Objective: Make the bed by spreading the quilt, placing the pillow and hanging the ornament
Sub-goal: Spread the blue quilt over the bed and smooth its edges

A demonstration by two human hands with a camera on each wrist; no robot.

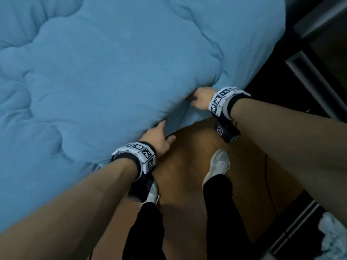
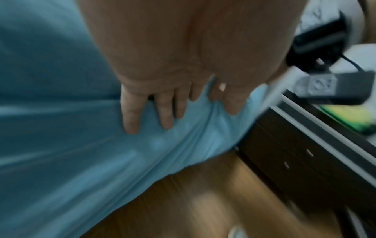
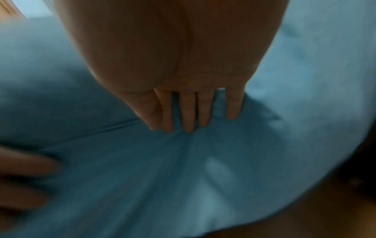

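Step in hand: spreading the quilt (image 1: 116, 76); pillow and ornament are not in view, so I judge both still to do.
Quilt: light blue, puffy, covering the bed ahead of both hands; its near edge bulges over the bed side just above the fingers.
Left hand (image 1: 156, 136): fingers straight and slightly spread, laid flat against the blue cloth under the quilt's edge, gripping nothing.
Right hand (image 1: 201, 98): further along the same edge toward the bed's corner, fingers straight and close together, pressed into the cloth, holding nothing.
Floor (image 1: 187, 166): wooden, below and behind the hands, with the person's white shoes on it.
Next move: probably smoothing or tucking the edge along the bed side, both palms working toward the corner beyond the right hand; the lumps further ahead still want flattening.
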